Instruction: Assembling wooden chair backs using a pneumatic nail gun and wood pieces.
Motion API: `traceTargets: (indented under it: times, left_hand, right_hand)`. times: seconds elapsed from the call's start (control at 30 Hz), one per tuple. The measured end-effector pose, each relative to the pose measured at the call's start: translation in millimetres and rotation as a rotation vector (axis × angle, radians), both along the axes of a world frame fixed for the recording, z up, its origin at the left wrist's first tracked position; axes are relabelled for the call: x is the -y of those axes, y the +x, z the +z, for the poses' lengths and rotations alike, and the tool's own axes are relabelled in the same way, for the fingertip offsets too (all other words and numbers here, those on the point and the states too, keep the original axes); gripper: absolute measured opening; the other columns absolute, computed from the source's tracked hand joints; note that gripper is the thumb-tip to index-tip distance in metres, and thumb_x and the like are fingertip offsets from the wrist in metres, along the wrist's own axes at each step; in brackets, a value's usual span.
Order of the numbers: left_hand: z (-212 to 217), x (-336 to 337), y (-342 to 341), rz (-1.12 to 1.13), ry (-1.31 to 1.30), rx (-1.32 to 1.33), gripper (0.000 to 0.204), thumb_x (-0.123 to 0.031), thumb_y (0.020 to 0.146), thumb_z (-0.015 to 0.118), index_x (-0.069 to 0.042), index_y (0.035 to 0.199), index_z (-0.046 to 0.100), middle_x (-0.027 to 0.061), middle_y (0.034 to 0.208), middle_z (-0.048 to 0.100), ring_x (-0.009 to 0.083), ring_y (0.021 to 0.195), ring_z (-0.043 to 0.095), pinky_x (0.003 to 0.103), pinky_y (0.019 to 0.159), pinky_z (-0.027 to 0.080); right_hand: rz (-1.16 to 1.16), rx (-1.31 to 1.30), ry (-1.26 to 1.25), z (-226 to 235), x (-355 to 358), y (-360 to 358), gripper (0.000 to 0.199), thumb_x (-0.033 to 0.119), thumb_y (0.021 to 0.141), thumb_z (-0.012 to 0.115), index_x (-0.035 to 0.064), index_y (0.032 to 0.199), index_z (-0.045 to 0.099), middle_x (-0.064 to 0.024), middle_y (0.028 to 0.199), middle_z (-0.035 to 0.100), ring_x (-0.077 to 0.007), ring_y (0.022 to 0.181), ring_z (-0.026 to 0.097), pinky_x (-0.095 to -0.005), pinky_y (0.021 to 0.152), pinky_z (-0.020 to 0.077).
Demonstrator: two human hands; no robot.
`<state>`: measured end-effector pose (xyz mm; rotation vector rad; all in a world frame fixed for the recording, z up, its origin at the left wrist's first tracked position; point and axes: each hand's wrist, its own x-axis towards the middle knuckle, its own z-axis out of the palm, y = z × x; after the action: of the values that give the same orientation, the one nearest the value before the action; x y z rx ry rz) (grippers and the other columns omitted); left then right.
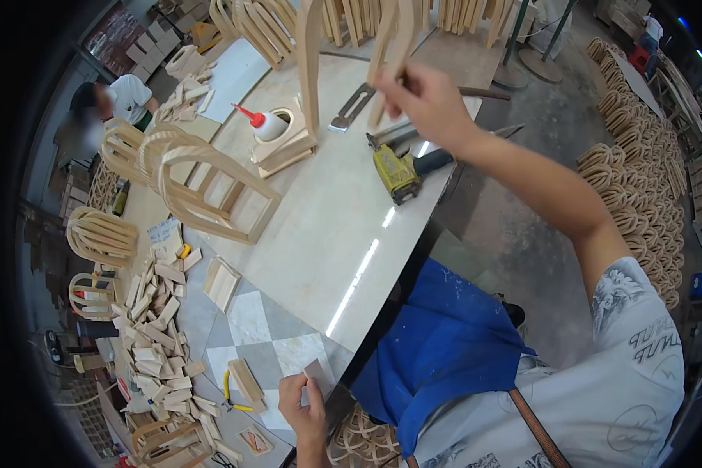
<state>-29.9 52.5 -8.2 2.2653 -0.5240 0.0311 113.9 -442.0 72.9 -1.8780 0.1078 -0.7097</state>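
My right hand [429, 105] reaches to the far edge of the table, its fingers closed on a bent wooden piece [396, 54] that stands upright there. Low in the view, my left hand [300, 405] pinches a small flat wooden piece [319, 374] near the table's front edge. Below my right wrist lies a yellow-green nail gun [396, 173]. Beside it are a slotted metal plate [352, 108] and a white glue bottle [269, 125] with a red tip, set in a wooden holder [287, 150]. An arched wooden frame [210, 183] stands left of the bare tabletop.
Loose wooden blocks [160, 335] are heaped along the left, near yellow-handled pliers [238, 406] and a single block [246, 380]. Bent wooden parts [257, 31] lean at the back. Stacked wooden arches [632, 187] line the floor at right. A co-worker [129, 97] is at far left.
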Motion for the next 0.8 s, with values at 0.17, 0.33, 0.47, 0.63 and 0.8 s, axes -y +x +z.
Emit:
traceTargets:
  times: [0.17,0.33,0.47,0.63,0.8]
  left_hand:
    - [2,30,-15,0.025,-0.098,-0.138,0.004,0.002,0.095,0.066,0.003,0.098,0.067,0.0139,0.091,0.066,0.0257,0.082,0.063,0.034,0.076,0.05]
    - [-2,70,-9,-0.053,-0.182,-0.079,0.006,0.0,0.095,0.071,0.003,0.098,0.067,0.0134,0.091,0.067,0.0249,0.079,0.064,0.032,0.075,0.051]
    - [-9,86,-4,0.017,-0.178,-0.022,0.009,-0.006,0.101,0.067,0.004,0.101,0.068,0.0087,0.091,0.068,0.0162,0.085,0.062,0.029,0.081,0.05]
    - [-16,96,2,0.103,-0.163,0.031,0.007,-0.002,0.096,0.072,0.002,0.101,0.069,0.0125,0.09,0.069,0.0241,0.08,0.065,0.033,0.077,0.052]
    - [-14,109,4,0.065,-0.13,0.035,0.007,-0.002,0.096,0.073,0.002,0.101,0.07,0.013,0.091,0.07,0.0252,0.081,0.066,0.033,0.077,0.053]
  right_hand:
    - [0.228,-0.183,0.081,-30,-91,-95,0.022,0.018,0.096,0.08,0.0015,0.108,0.07,-0.0083,0.086,0.069,-0.0124,0.072,0.07,-0.028,0.065,0.0556]
    - [0.326,-0.109,0.009,-56,-163,-113,0.027,0.011,0.091,0.083,0.0,0.111,0.069,-0.0114,0.099,0.071,-0.0186,0.082,0.075,-0.0305,0.072,0.0607]
    - [0.355,-0.12,0.057,-73,-192,-104,0.028,0.018,0.093,0.082,0.0005,0.11,0.068,-0.011,0.099,0.07,-0.019,0.08,0.073,-0.0309,0.071,0.0592]
    - [0.415,-0.148,0.155,-67,-192,-111,0.036,0.018,0.093,0.082,0.0026,0.121,0.066,-0.0105,0.109,0.069,-0.0169,0.077,0.07,-0.0318,0.07,0.0578]
    - [0.395,-0.276,0.129,-74,-159,-163,0.047,0.011,0.092,0.08,0.0045,0.136,0.062,-0.0118,0.116,0.068,-0.0159,0.078,0.069,-0.03,0.068,0.0551]
